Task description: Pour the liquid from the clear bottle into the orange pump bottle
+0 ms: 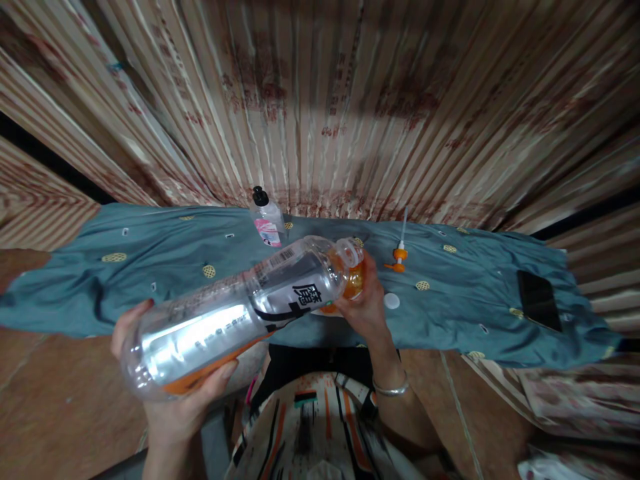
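A large clear bottle with a silver label lies tilted across the view, its uncapped mouth toward the upper right. My left hand is wrapped round its base end. Beneath the bottle's mouth, my right hand holds an orange container, largely hidden behind the bottle neck and my fingers. Whether liquid passes between the two cannot be made out. Just right of my right hand, a white round cap lies on the cloth. Farther back is an orange pump top with a clear tube.
A teal patterned cloth covers the narrow table. A small clear bottle with a black cap stands at the back, left of centre. On the right lies a black phone. Pleated striped curtains hang behind the table.
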The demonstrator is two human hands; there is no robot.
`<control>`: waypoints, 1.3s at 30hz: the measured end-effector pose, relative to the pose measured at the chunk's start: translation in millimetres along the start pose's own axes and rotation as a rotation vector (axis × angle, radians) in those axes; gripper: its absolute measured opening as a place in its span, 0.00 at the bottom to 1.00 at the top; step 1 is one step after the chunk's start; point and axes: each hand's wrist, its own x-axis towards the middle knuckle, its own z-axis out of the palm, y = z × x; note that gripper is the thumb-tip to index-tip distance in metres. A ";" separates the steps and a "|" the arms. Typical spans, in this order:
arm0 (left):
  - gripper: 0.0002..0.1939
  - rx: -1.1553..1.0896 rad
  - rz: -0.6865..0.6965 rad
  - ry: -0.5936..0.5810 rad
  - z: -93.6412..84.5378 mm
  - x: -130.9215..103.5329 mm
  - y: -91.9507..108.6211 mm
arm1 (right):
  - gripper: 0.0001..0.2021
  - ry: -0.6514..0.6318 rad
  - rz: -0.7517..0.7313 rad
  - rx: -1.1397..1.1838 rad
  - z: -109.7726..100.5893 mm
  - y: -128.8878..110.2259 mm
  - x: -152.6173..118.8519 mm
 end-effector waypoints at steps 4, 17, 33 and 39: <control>0.52 0.037 -0.036 -0.009 2.7 1.6 10.6 | 0.41 -0.006 -0.012 0.005 -0.6 -3.0 2.3; 0.66 -0.002 0.069 0.026 1.8 4.3 -16.3 | 0.45 -0.038 -0.004 -0.010 -3.1 2.5 3.0; 0.69 0.043 0.027 0.006 3.5 0.9 -16.0 | 0.45 -0.040 -0.012 -0.025 -3.5 2.0 4.3; 0.67 0.055 0.081 -0.021 6.2 2.7 -9.4 | 0.44 -0.019 -0.007 -0.012 -3.5 0.2 4.5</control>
